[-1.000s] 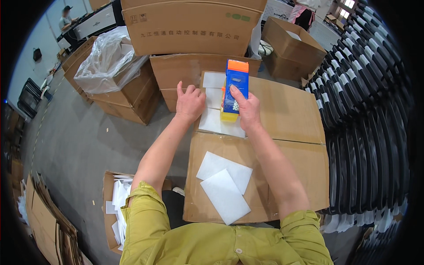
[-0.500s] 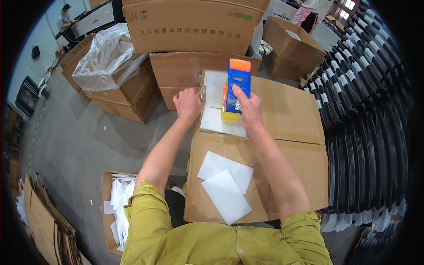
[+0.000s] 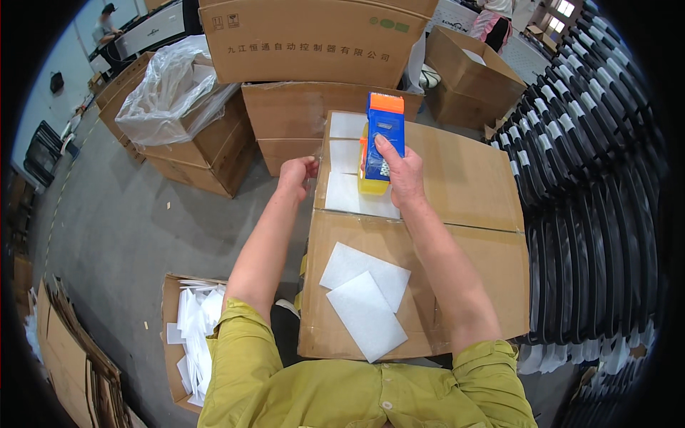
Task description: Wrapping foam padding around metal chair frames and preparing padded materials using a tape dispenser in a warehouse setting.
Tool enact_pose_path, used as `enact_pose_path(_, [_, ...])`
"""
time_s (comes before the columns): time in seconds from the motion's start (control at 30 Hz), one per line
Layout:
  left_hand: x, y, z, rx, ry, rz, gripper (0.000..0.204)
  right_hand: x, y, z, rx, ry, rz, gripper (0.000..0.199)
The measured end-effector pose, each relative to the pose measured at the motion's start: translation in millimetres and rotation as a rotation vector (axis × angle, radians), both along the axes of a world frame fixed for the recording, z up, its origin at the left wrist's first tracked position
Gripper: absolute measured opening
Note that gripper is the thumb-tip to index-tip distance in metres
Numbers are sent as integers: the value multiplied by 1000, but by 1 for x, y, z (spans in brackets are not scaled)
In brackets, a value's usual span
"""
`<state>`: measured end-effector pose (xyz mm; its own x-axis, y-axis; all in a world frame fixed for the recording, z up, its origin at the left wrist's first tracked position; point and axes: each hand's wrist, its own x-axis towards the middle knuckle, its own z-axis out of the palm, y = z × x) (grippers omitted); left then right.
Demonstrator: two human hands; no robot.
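Note:
A blue and orange tape dispenser (image 3: 385, 135) with a yellow roll is held in my right hand (image 3: 403, 175), thumb along its side. It is above several white foam sheets (image 3: 344, 191) lined up along the left edge of a large cardboard box (image 3: 474, 182). My left hand (image 3: 295, 177) is beside that edge, its fingers bent and drawn together; whatever they may pinch is too small to make out. Two loose white sheets (image 3: 367, 314) overlap each other on the nearer part of the box.
Nested black frames (image 3: 585, 235) are stacked close on the right. Larger cartons (image 3: 314, 43) rise beyond the box. A plastic-lined carton (image 3: 193, 160) stands at the left, and a box of white scraps (image 3: 171, 342) is on the floor by my left arm. Flattened cardboard (image 3: 71, 357) leans lower left.
My left hand has drawn down and slightly left, off the upper sheets, and has turned so its fingers point at the box edge. My right hand and the tape dispenser are almost still.

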<state>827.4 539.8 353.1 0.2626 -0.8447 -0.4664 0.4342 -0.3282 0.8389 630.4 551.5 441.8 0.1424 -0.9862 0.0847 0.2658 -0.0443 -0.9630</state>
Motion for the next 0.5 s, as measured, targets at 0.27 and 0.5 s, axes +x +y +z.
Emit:
enact_pose_path(0.27, [2,0,34,-179,-657,73,32,0,0,0,-7,16,-9,28])
enact_pose_path(0.5, [-17,9,60,-392,-1811,-253,25,1,5,6,61,-28,-2,34])
